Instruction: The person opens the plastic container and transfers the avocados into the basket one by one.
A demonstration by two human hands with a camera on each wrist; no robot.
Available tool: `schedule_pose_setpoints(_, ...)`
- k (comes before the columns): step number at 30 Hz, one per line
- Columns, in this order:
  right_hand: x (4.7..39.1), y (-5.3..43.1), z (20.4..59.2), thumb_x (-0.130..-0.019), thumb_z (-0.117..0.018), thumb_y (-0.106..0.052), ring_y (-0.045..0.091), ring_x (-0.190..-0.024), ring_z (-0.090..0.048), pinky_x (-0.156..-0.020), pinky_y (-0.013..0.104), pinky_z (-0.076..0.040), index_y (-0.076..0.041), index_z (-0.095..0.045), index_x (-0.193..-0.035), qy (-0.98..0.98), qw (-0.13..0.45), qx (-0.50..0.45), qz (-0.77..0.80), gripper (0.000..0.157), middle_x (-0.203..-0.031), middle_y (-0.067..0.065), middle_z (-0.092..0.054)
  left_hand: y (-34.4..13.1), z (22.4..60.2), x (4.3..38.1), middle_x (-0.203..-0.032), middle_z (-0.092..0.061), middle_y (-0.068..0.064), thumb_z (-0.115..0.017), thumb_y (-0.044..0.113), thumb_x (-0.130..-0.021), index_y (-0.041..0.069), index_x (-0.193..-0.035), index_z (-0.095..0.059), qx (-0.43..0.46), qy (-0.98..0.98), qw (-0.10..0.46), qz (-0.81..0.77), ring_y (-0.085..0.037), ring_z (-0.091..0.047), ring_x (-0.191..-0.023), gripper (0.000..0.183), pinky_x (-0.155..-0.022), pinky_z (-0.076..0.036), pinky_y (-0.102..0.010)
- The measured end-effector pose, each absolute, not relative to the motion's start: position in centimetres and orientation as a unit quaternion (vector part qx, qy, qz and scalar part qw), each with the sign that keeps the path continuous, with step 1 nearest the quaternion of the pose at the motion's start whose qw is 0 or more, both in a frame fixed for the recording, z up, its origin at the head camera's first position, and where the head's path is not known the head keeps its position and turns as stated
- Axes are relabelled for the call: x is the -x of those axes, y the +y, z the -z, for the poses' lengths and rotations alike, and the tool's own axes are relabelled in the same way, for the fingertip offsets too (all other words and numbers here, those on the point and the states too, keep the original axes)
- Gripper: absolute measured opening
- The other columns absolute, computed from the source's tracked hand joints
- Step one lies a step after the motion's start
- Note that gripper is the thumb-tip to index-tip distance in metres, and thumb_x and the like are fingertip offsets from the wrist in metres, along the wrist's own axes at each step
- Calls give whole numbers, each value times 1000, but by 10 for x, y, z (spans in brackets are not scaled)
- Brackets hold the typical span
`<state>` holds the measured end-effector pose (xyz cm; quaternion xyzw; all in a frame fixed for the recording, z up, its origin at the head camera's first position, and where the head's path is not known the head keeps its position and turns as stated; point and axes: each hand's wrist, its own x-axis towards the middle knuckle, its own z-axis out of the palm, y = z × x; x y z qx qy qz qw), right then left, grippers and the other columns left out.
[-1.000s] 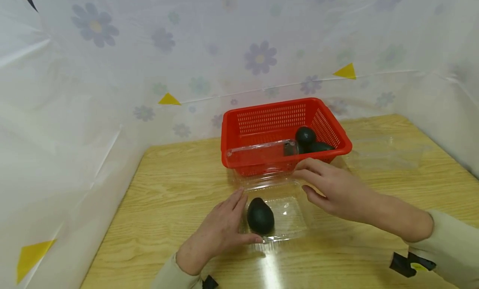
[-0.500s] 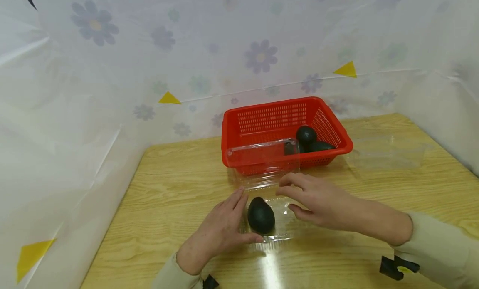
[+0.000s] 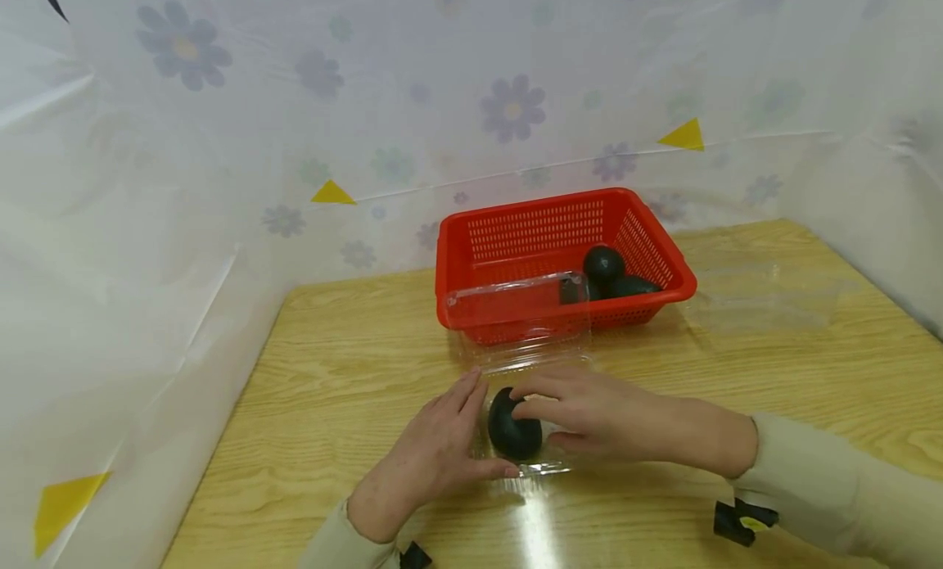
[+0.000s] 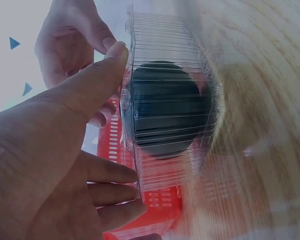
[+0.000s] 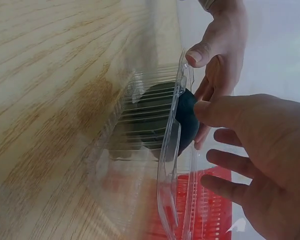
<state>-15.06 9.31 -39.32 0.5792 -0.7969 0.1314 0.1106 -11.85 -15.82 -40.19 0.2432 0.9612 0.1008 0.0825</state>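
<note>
A dark green avocado [image 3: 508,434] lies in the left part of a clear plastic clamshell box [image 3: 548,469], whose lid [image 3: 516,340] stands raised at the back. My left hand [image 3: 430,450] rests against the box's left side, thumb along the front rim and fingers toward the back corner. In the left wrist view, that thumb and fingers touch the box's rim [image 4: 132,130]. Over the avocado is my right hand [image 3: 597,413], fingers loosely bent. In the right wrist view, its thumb is at or very near the avocado [image 5: 187,122]; contact is unclear.
Behind the box stands a red plastic basket [image 3: 567,205] with several dark avocados [image 3: 604,264] in its right part. Another clear plastic container [image 3: 769,299] lies on the wooden table [image 3: 354,372] at the right. Flower-patterned sheeting [image 3: 412,102] encloses the table's back and sides.
My right hand has moved left and toward me, from the box's back right corner to over the avocado. My left hand, the box and the avocado have stayed in place.
</note>
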Motion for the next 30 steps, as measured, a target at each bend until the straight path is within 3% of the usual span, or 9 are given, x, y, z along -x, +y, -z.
schedule_pose_setpoints(5, 153, 89, 396, -83, -79, -13, 21, -124, -59, -99, 41, -54, -18, -63, -126, -779, 88, -609, -124, 46, -135, 0, -61, -159, 402, 118, -166, -21, -9, -63, 76, -76, 7, -158, -22, -246, 960, 85, -99, -26, -31, -149, 115, -116, -37, -48)
schedule_pose_setpoints(11, 155, 88, 397, -84, -78, -12, 24, -136, -50, -105, 44, -49, -21, -59, -133, -781, 57, -616, -82, 54, -143, -2, -56, -158, 401, 119, -166, -20, -10, -63, 76, -77, 6, -158, -22, -250, 959, 89, -99, -26, -30, -150, 114, -116, -37, -48)
schedule_pose_setpoints(19, 157, 91, 394, -79, -82, -11, 17, -115, -55, -95, 37, -55, -26, -61, -127, -788, 58, -606, -92, 54, -127, 0, -54, -158, 400, 119, -164, -24, -12, -66, 74, -77, 3, -157, -24, -252, 960, 67, -99, -27, -32, -149, 115, -115, -39, -47)
schedule_pose_setpoints(30, 161, 101, 395, -81, -82, -20, 24, -130, -50, -101, 43, -52, -26, -63, -124, -825, -5, -562, -59, 47, -142, 1, -53, -156, 400, 118, -165, -22, -10, -64, 75, -77, 4, -157, -23, -245, 962, 79, -93, -26, -30, -150, 114, -116, -37, -46)
